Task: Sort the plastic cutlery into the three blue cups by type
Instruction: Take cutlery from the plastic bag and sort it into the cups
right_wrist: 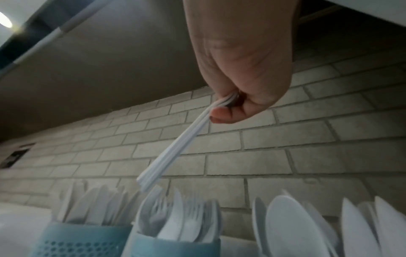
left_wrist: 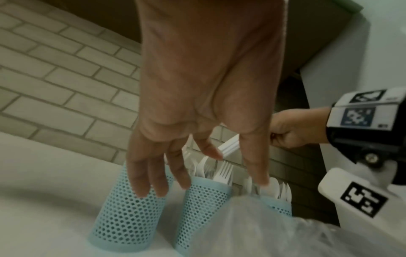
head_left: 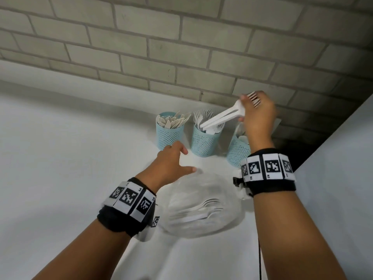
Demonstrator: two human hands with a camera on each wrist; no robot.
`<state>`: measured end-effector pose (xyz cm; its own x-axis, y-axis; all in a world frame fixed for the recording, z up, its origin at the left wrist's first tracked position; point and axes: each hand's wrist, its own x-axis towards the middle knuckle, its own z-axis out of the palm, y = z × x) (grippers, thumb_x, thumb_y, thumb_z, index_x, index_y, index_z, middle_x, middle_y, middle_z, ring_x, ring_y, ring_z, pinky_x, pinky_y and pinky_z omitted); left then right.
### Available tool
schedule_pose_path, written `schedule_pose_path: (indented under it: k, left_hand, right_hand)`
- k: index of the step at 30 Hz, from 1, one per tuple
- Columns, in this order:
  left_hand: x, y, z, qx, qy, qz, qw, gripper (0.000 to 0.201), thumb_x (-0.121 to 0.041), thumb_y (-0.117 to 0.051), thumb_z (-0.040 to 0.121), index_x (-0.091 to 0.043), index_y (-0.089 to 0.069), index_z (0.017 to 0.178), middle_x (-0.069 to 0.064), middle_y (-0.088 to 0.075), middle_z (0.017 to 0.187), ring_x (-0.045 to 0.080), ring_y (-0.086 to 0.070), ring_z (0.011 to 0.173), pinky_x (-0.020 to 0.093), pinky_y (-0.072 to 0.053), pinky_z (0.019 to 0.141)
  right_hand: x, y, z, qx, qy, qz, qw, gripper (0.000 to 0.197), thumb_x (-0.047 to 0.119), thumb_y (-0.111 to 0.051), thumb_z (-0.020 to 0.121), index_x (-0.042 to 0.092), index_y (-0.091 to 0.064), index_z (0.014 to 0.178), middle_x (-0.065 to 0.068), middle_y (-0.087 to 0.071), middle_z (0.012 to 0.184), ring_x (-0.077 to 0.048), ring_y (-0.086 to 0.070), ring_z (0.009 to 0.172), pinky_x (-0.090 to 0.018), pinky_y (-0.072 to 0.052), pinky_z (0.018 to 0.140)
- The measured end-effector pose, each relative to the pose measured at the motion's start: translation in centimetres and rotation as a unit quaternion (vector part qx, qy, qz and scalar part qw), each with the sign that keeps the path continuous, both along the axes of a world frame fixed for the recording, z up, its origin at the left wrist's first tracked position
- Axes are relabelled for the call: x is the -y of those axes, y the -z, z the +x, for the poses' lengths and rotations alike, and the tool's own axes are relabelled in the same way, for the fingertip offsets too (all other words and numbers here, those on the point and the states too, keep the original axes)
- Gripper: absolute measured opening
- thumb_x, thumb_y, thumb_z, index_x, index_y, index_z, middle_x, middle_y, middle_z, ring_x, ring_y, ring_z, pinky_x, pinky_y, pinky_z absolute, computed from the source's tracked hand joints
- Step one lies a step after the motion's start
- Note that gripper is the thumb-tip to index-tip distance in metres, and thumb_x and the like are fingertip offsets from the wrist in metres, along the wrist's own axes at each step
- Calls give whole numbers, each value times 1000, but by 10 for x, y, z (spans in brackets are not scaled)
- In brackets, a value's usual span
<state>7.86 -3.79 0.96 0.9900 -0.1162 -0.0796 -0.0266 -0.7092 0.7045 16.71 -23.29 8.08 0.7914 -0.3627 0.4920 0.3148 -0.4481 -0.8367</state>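
Observation:
Three blue mesh cups stand by the brick wall: the left cup [head_left: 169,134] holds knives, the middle cup [head_left: 204,142] forks, the right cup [head_left: 237,153] spoons, partly behind my right forearm. My right hand [head_left: 255,112] grips a bundle of white forks [head_left: 220,117]; the tines stick out past the knuckles and the handles slant down-left over the middle cup. In the right wrist view the handle ends [right_wrist: 149,180] hang just above that cup's forks [right_wrist: 175,217]. My left hand [head_left: 178,158] hovers open and holds nothing, in front of the left cup [left_wrist: 129,217].
A clear plastic bag [head_left: 201,205] with several white forks inside lies on the white counter [head_left: 70,148] between my wrists. The brick wall [head_left: 181,47] runs close behind the cups. A white panel [head_left: 343,158] bounds the right side.

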Motion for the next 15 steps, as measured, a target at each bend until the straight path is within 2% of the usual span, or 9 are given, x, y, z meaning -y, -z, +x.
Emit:
schedule_pose_path:
  k: [1,2,4,5,7,9,12,13,15]
  left_hand:
    - [-2,0,-1,-20,31,29,999,42,-36,-73,78,-24,-46,109,5,-48,120,21,-49,111,32,-44,90]
    - [-3,-2,-3,-35,64,53,996,34,-31,-72,79,-26,-48,104,5,-47,121,22,-50,111,29,-43,88]
    - [-6,-3,-6,-44,124,82,988,19,-16,-67,84,-26,-54,93,3,-49,125,21,-51,113,24,-38,84]
    - [-6,-2,-6,-49,141,88,985,18,-10,-64,85,-26,-57,89,0,-50,128,19,-50,116,23,-38,85]
    - [-8,1,-7,-73,149,101,981,29,1,-56,85,-27,-65,86,-2,-50,131,17,-51,116,25,-43,89]
    - [-9,4,-6,-88,146,119,978,41,6,-48,85,-28,-70,93,-2,-51,132,16,-52,114,27,-45,93]
    - [-13,6,-5,-92,130,131,978,42,3,-48,87,-25,-65,113,-1,-49,133,16,-52,116,21,-39,93]
    - [-15,6,-4,-88,124,129,980,41,2,-48,87,-23,-63,116,-1,-50,133,16,-53,116,21,-38,92]
    - [-18,6,-3,-77,110,116,984,40,3,-49,87,-20,-63,116,0,-53,132,16,-56,114,21,-39,91]
  right_hand:
    - [2,-1,5,22,19,-23,999,18,25,-60,89,8,-58,85,-9,-61,79,-25,-60,68,-35,-57,52]
    - [2,-1,8,40,33,-48,998,21,27,-59,89,6,-58,85,-9,-61,78,-28,-60,69,-39,-56,60]
    - [0,2,12,69,46,-99,992,24,26,-56,91,3,-60,87,-13,-63,77,-26,-55,68,-31,-48,65]
    - [-3,6,14,78,46,-126,988,24,25,-55,92,1,-60,87,-14,-63,75,-25,-52,67,-29,-41,64]
    - [-10,14,17,76,41,-177,980,25,25,-54,93,1,-60,86,-14,-61,73,-22,-49,65,-30,-37,61]
    - [-16,23,23,55,27,-209,976,27,25,-53,93,0,-61,88,-16,-64,77,-22,-51,67,-27,-33,60]
    - [-24,37,29,15,5,-276,961,34,29,-47,97,0,-64,92,-20,-66,84,-28,-56,76,-29,-36,65]
    - [-26,40,31,1,11,-317,948,36,30,-45,98,1,-66,96,-20,-66,91,-30,-57,85,-31,-38,70]
    - [-31,47,33,-43,21,-387,921,37,33,-40,99,10,-67,110,-15,-62,119,-33,-49,111,-37,-37,88]
